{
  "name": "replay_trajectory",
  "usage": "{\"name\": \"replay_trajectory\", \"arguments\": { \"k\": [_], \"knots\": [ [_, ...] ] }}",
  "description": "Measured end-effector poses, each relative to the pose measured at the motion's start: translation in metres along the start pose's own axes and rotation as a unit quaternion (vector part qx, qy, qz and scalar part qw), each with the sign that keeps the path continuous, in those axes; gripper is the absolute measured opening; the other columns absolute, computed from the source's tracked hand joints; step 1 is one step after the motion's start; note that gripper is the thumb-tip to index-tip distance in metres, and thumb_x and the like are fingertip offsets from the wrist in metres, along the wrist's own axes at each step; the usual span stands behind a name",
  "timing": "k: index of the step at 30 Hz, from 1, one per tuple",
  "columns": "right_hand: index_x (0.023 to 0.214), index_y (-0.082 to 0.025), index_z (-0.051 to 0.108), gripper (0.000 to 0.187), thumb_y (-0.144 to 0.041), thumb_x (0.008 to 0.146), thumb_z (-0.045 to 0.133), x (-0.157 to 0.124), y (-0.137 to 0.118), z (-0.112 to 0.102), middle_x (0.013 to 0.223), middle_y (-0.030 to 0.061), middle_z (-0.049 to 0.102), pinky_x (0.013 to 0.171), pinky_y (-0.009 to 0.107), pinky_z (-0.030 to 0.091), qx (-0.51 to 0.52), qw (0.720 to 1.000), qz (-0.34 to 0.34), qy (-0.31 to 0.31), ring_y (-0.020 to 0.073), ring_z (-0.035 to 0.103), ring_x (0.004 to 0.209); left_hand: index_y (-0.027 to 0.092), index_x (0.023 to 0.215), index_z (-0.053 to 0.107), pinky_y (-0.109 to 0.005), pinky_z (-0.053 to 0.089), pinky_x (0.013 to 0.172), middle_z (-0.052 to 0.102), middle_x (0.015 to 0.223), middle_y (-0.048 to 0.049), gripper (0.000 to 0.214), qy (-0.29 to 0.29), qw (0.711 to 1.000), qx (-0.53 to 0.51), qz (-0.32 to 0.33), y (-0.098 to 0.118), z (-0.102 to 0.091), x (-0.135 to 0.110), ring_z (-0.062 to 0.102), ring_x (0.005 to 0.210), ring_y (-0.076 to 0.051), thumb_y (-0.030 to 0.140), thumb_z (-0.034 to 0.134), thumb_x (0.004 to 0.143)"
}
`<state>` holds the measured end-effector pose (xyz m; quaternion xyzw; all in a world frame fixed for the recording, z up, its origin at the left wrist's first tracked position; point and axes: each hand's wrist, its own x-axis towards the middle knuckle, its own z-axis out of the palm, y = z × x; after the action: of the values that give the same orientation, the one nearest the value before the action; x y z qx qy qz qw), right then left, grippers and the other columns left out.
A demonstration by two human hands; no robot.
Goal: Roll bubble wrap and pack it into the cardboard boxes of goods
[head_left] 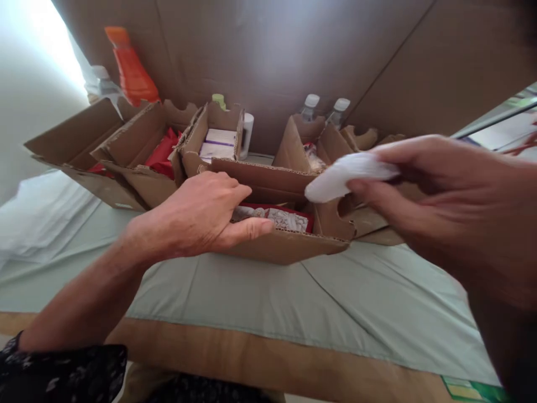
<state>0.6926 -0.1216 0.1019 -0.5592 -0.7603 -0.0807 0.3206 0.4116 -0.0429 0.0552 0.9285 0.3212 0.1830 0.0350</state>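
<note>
At the centre a cardboard box [289, 249] stands on the cloth, with red packets bearing a silvery white pattern [287, 220] inside it. My left hand [201, 212] grips its left end, the thumb along the front rim and the other fingers partly hidden over the edge. My right hand [444, 201] pinches a small white bundle [331, 178], which looks like crumpled tissue paper, between thumb and fingers. It is held above the right end of that box. Whether the white bundle wraps something cannot be seen.
Several cardboard bins line the back, holding red packets [163, 155] and white boxes [218, 144]. Behind them stand an orange bottle [132, 70] and clear bottles with white caps [311, 103]. White sheets [46, 215] lie stacked at left. Green cloth [251, 296] covers the table.
</note>
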Motion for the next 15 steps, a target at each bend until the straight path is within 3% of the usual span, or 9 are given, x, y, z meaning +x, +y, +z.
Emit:
{"name": "replay_trajectory", "arguments": {
  "k": [2, 4, 7, 11, 13, 15],
  "knots": [
    [0.099, -0.024, 0.074, 0.01, -0.03, 0.097, 0.067, 0.026, -0.001, 0.023, 0.082, 0.0007, 0.073, 0.064, 0.03, 0.043, -0.043, 0.997, -0.049, -0.038, 0.0151, 0.061, 0.066, 0.021, 0.104, 0.077, -0.042, 0.054, 0.088, 0.076, 0.093, -0.0086, 0.063, -0.055, 0.998, -0.009, 0.003, -0.001, 0.0, 0.005, 0.073, 0.093, -0.03, 0.073, 0.043, 0.1],
    [0.095, -0.023, 0.076, 0.013, -0.028, 0.097, 0.064, 0.047, -0.006, 0.045, 0.08, 0.0007, 0.074, 0.062, 0.03, 0.04, -0.097, 0.983, -0.081, -0.136, 0.0163, 0.063, 0.066, 0.022, 0.101, 0.078, -0.038, 0.053, 0.083, 0.076, 0.088, -0.0067, 0.061, -0.083, 0.996, -0.033, 0.024, -0.001, -0.002, 0.004, 0.072, 0.086, -0.027, 0.072, 0.042, 0.101],
    [0.091, -0.02, 0.078, 0.016, -0.022, 0.095, 0.062, 0.069, -0.022, 0.072, 0.078, 0.0044, 0.075, 0.063, 0.031, 0.038, -0.165, 0.938, -0.101, -0.289, 0.0197, 0.066, 0.069, 0.022, 0.097, 0.079, -0.035, 0.05, 0.078, 0.075, 0.083, -0.0054, 0.054, -0.104, 0.991, -0.063, 0.053, 0.001, -0.004, 0.0, 0.069, 0.077, -0.023, 0.066, 0.047, 0.102],
    [0.089, -0.018, 0.079, 0.017, -0.014, 0.092, 0.063, 0.084, -0.037, 0.106, 0.075, 0.0041, 0.075, 0.059, 0.029, 0.036, -0.117, 0.879, -0.161, -0.433, 0.0173, 0.065, 0.066, 0.022, 0.09, 0.079, -0.036, 0.051, 0.079, 0.073, 0.077, -0.0047, 0.043, -0.084, 0.991, -0.094, 0.033, -0.002, 0.001, -0.001, 0.068, 0.075, -0.022, 0.058, 0.057, 0.098],
    [0.089, -0.018, 0.079, 0.014, -0.013, 0.09, 0.066, 0.088, -0.034, 0.12, 0.077, 0.0029, 0.076, 0.058, 0.027, 0.036, -0.07, 0.861, -0.173, -0.473, 0.0155, 0.065, 0.065, 0.023, 0.086, 0.078, -0.038, 0.053, 0.081, 0.072, 0.073, -0.0037, 0.039, -0.049, 0.99, -0.128, 0.021, -0.006, 0.006, 0.001, 0.068, 0.072, -0.023, 0.059, 0.065, 0.093],
    [0.094, -0.019, 0.08, 0.013, -0.013, 0.087, 0.071, 0.09, -0.026, 0.124, 0.083, 0.001, 0.078, 0.059, 0.026, 0.04, -0.013, 0.861, -0.163, -0.481, 0.0149, 0.067, 0.067, 0.025, 0.083, 0.078, -0.041, 0.055, 0.084, 0.071, 0.072, -0.0028, 0.036, -0.015, 0.989, -0.147, 0.018, -0.009, 0.01, 0.004, 0.068, 0.071, -0.023, 0.06, 0.071, 0.088]
  ]
}}
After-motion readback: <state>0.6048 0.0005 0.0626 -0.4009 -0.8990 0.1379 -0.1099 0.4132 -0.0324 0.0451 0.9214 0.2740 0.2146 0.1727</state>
